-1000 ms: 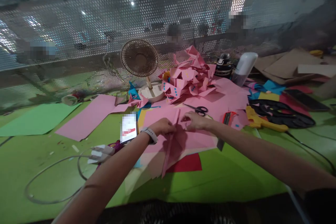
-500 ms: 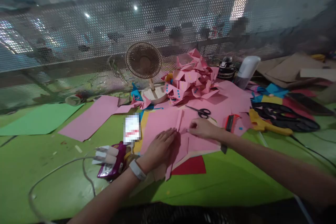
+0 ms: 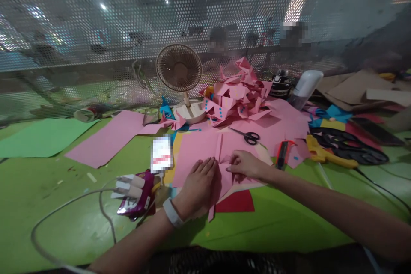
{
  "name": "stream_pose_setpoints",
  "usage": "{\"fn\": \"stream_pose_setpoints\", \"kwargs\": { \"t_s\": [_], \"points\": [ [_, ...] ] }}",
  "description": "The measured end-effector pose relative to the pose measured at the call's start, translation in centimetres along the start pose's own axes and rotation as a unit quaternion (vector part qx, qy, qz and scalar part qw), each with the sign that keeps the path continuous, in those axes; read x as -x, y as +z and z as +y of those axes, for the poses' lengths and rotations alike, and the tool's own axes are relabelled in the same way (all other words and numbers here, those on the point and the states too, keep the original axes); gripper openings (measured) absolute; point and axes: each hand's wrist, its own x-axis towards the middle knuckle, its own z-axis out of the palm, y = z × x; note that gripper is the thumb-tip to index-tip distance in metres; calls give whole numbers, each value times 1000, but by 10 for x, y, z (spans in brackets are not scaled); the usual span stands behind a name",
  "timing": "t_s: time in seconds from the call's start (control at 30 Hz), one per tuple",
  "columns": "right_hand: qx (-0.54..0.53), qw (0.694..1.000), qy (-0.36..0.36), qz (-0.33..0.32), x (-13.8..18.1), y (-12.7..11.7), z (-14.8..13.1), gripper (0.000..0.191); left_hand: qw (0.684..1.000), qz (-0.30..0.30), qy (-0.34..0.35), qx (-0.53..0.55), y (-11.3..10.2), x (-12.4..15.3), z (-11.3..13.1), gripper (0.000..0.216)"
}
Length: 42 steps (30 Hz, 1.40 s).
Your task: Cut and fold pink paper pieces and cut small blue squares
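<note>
A folded sheet of pink paper (image 3: 197, 143) lies in front of me, with a narrow raised fold near its middle. My left hand (image 3: 199, 180) rests flat on it, fingers stretched out together. Just to the right, my right hand (image 3: 242, 166) is closed, thumb and forefinger pinching a flap of the pink paper; the other fingers curl beneath. Black scissors (image 3: 250, 137) lie beyond the right hand. A red and black box cutter (image 3: 283, 154) is to its right. Red paper (image 3: 236, 202) sticks out under the pink stack.
A small fan (image 3: 180, 68) stands behind, beside a heap of folded pink paper (image 3: 237, 94). A yellow glue gun (image 3: 330, 154) with a cord lies right. Left are a purple pouch with plugs (image 3: 136, 199), pink paper (image 3: 105, 139) and green paper (image 3: 48, 137). A perforated screen (image 3: 105, 51) closes the back.
My right hand has shifted slightly and its fingers have opened out a little, now showing the pinch on the paper flap. The left hand stays flat. The camera view has moved slightly.
</note>
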Motion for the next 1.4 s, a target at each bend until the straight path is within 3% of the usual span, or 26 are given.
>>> {"fn": "stream_pose_setpoints", "kwargs": {
  "t_s": [0.1,0.3,0.37,0.53,0.57,0.63,0.73,0.83,1.0,1.2,1.4],
  "points": [
    [27,999,-33,32,-2,-3,-3,9,999,32,-17,24,-10,-2,12,54],
    [141,981,-107,78,8,-7,-10,8,996,57,19,67,-20,-5,17,25],
    [237,952,-171,86,14,-6,-10,10,996,48,25,72,-16,-6,13,25],
    [431,843,-317,49,24,-1,-5,19,997,38,13,73,-11,-8,7,33],
    [429,841,-325,49,24,-1,-4,20,997,35,14,71,-12,-8,7,30],
    [362,882,-294,69,22,-1,-3,17,997,26,21,67,-14,-9,6,23],
    [181,969,-145,86,16,-4,-4,21,997,23,25,70,-18,-10,5,19],
    [103,991,-55,66,12,-8,-6,19,997,24,26,75,-20,-11,4,20],
    [164,978,-110,70,16,-5,-3,12,997,9,41,68,-19,-12,4,17],
    [264,934,-214,111,20,5,7,22,998,9,46,43,-16,-12,4,19],
    [337,890,-292,96,18,-1,14,30,998,12,32,48,-15,-14,3,24]
  ]
}}
